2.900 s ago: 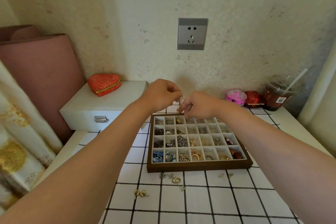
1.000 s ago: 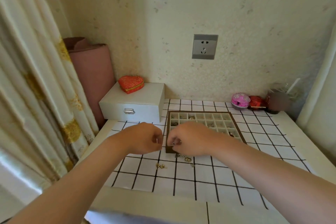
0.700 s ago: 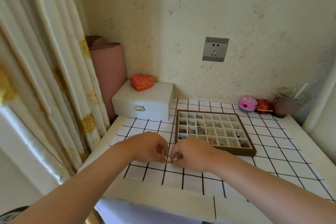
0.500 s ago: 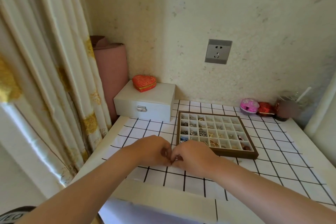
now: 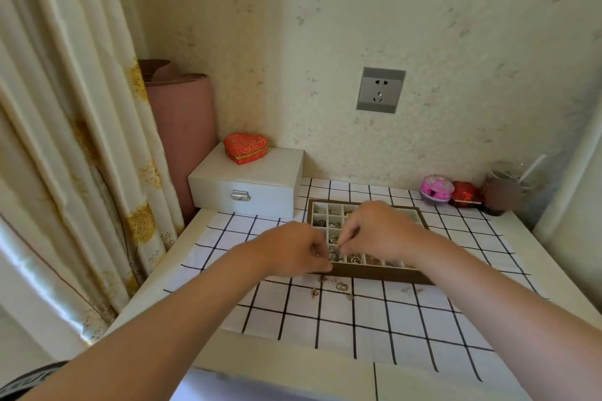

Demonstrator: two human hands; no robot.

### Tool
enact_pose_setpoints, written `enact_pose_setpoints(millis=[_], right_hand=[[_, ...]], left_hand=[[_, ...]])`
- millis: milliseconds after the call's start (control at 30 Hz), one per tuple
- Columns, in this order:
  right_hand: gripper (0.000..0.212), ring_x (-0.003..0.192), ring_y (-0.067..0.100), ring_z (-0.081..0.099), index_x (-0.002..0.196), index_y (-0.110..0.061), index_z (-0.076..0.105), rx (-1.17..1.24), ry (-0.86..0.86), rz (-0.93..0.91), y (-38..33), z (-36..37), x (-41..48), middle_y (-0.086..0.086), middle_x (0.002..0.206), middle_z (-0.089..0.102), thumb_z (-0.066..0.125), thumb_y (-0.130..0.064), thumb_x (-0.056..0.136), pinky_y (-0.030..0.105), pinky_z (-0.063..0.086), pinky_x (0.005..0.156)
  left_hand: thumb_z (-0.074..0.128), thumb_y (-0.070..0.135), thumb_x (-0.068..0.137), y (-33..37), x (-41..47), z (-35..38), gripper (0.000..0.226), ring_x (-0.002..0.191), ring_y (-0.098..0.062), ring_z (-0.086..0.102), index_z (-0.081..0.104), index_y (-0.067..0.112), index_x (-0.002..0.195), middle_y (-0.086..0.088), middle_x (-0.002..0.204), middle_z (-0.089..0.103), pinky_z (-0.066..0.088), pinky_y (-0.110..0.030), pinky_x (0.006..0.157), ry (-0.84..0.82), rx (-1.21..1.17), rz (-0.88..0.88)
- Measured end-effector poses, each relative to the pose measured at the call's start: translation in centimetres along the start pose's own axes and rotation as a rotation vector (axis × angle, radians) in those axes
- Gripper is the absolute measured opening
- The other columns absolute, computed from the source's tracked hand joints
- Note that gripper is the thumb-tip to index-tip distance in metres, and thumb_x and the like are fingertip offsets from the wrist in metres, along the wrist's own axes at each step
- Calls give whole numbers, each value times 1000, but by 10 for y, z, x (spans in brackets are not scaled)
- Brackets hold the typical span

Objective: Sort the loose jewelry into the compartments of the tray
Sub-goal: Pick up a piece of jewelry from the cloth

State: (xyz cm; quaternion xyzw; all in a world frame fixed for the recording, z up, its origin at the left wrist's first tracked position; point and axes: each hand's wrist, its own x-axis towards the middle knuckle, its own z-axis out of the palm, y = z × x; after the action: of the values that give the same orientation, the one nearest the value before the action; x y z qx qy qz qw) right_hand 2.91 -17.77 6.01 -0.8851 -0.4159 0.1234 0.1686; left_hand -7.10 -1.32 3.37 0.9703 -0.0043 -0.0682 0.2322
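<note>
**Brown wooden tray with white compartments (image 5: 374,274) beneath two drawn-in grips**

Wood and white dividers show between the two forearms. The tray sits on a white cloth with a black grid (image 5: 358,319) spread over the pale bench (image 5: 277,358). The left hand (image 5: 293,251) and the right hand (image 5: 381,231) hang over the tray's near left corner. Their fingers are curled and the fingertips nearly meet above the nearest compartments. Each grip is drawn together, but I cannot tell whether either one pinches a piece. Several compartments hold silver and gold pieces. The loose jewelry (image 5: 340,286) lies on the cloth just in front of the tray's front wall, near the grips but apart from them. A white box with a metal clasp (image 5: 244,189) stands to the tray's left, and a red heart-shaped case (image 5: 246,146) rests on top of it.
</note>
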Motion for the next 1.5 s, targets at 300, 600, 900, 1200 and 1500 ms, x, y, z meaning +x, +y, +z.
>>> enact_pose_setpoints(millis=[300, 600, 900, 1200, 1500], right_hand=[[13, 82, 1, 65, 80, -31, 77, 70, 283, 171, 63, -17, 39, -19, 83, 71, 72, -23, 89, 33, 56, 81], [11, 82, 8, 64, 86, -29, 74, -115, 207, 147, 98, 4, 75, -18, 83, 65, 66, -23, 93, 34, 55, 77], [8, 89, 12, 65, 84, -32, 73, -208, 258, 181, 97, 13, 85, -12, 96, 68, 70, -27, 90, 33, 55, 77], [13, 98, 14, 63, 105, -29, 70, -87, 230, 176, 91, -3, 71, -8, 104, 66, 67, -26, 92, 36, 53, 88], [10, 88, -5, 61, 99, -34, 73, -131, 19, -64, 19, 2, 12, -22, 95, 67, 65, -31, 94, 21, 49, 79]], left_hand=[[65, 61, 83, 9, 62, -6, 66, 127, -19, 42, 50, 30, 139, 2, 136, 50, 41, -44, 104, 134, 163, 53], [66, 86, 58, -13, 102, 13, 129, 151, -29, -17, -4, 38, 156, 0, 166, -12, 4, -61, 120, -176, 265, -58], [77, 79, 51, -22, 107, 6, 139, 149, -25, -23, -9, 44, 154, 7, 165, -16, 7, -66, 118, -258, 237, -28], [80, 66, 64, -15, 90, -2, 123, 152, -22, 3, 6, 35, 157, 7, 165, 4, 17, -51, 121, -186, 222, 11], [74, 38, 82, -17, 31, -13, 20, 88, -12, 56, 59, 31, 93, 10, 93, 60, 48, -28, 74, 169, 117, 103]])
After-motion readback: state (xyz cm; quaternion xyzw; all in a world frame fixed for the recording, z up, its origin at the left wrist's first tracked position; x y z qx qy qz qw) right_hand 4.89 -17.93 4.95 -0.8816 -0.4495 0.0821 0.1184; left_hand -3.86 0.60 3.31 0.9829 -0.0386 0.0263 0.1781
